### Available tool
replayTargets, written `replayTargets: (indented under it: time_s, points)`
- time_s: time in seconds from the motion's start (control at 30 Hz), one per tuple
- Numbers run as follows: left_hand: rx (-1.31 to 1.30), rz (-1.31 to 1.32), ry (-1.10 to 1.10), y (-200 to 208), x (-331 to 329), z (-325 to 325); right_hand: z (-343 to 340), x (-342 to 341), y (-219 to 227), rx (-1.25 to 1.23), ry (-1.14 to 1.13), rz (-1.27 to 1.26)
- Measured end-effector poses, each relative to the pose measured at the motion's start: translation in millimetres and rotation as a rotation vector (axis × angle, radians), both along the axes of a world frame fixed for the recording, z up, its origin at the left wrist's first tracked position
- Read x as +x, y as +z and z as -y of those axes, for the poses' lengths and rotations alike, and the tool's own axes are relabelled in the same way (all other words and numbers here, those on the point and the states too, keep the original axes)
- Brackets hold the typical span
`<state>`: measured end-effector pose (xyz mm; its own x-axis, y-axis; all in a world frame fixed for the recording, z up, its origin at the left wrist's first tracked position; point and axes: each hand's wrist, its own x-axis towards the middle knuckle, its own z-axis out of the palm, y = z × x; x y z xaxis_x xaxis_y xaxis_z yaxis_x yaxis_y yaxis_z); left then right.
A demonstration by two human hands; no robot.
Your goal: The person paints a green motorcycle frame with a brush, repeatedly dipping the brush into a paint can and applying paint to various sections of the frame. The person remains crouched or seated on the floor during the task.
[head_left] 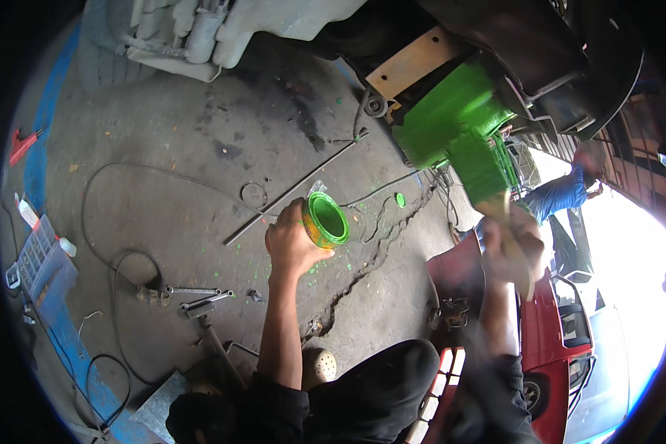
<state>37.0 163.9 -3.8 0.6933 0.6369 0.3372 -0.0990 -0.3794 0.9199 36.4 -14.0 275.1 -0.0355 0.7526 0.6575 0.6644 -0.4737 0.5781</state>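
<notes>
Left hand [292,244] wrapped around an open can of green paint [324,220], held above the stained concrete floor [200,170] | right hand [514,248], blurred, clenched on a paintbrush [496,203] touching the green-painted metal part [459,122] overhead

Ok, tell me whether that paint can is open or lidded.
Open. The paint can in the left hand is tilted, its mouth showing a green-coated inside with no lid on it.

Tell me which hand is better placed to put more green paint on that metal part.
The right hand. It holds the brush just under the green metal part, while the left hand is wrapped around the open paint can, farther away.
</notes>
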Motion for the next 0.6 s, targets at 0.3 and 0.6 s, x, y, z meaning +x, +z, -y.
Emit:
replayTargets:
  time_s: [0.3, 0.6]
  points:
    - [-0.016, -0.105, -0.095, 6.2, 6.9, 5.4, -61.6, 49.2, 5.0, -0.114, 0.512, 0.085]
    - [-0.008, -0.136, -0.099, 0.3, 12.2, 7.2, -58.0, 61.2, 10.6, -0.086, 0.495, 0.154]
